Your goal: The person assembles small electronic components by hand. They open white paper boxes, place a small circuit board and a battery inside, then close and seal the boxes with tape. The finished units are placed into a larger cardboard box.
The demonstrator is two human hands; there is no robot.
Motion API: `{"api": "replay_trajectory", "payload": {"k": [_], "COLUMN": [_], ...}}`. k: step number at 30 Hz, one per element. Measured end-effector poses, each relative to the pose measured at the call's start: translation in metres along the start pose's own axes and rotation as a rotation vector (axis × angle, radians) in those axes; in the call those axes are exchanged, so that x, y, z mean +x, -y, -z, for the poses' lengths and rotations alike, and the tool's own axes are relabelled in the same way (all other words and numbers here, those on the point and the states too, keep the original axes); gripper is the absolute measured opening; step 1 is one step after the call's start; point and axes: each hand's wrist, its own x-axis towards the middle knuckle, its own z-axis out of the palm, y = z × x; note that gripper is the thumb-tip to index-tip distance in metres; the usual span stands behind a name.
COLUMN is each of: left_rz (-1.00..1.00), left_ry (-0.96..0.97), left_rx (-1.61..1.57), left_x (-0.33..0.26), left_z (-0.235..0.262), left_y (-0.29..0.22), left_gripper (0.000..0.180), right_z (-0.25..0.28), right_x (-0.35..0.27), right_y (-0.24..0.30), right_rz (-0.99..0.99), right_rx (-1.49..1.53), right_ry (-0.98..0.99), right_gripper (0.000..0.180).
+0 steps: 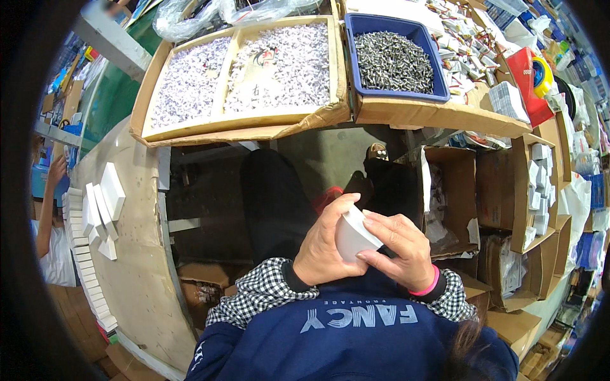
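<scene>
Both hands, left hand (327, 251) and right hand (400, 251), clasp a small white box (351, 236) over the lap; a loose grip could drop it to the floor

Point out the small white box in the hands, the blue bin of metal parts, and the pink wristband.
small white box (351, 238): head view, on its white side face.
blue bin (387, 26): head view, on its far inner wall.
pink wristband (429, 285): head view, on the band at the right wrist.

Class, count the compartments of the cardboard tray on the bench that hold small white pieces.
2: the left compartment and the right compartment, side by side in the cardboard tray, left of the blue bin of metal parts.
</scene>
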Motion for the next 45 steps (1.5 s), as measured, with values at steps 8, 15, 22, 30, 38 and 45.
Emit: {"api": "replay_trajectory", "payload": {"k": [8,15,22,30,38,45], "left_rz": [-0.039,-0.063,-0.102,-0.034,-0.017,-0.087], "left_ry": [0.0,0.092,0.035,0.085,0.073,0.024], "left_rx": [-0.043,0.034,0.046,0.024,0.042,0.071], "left_x": [0.002,-0.003,-0.001,-0.001,-0.002,-0.002], "left_z": [-0.004,-0.008,-0.01,-0.006,-0.007,-0.011], "left_y": [0.004,0.005,0.005,0.002,0.002,0.006], "left_gripper": [0.096,0.098,0.101,0.101,0.101,0.1], "right_z": [0.001,0.002,0.0,-0.005,-0.008,-0.013], "right_x": [-0.005,-0.009,-0.003,-0.004,-0.004,-0.009], "right_y": [-0.004,-0.004,-0.003,-0.003,-0.006,-0.002], "right_rz": [-0.007,-0.09,-0.04,-0.062,-0.03,-0.053], "right_rx": [-0.022,0.109,0.053,0.037,-0.051,-0.071], "right_ry": [-0.013,0.014,0.034,0.023,0.009,-0.028], "right_gripper": [0.047,0.046,0.045,0.047,0.047,0.044]}}
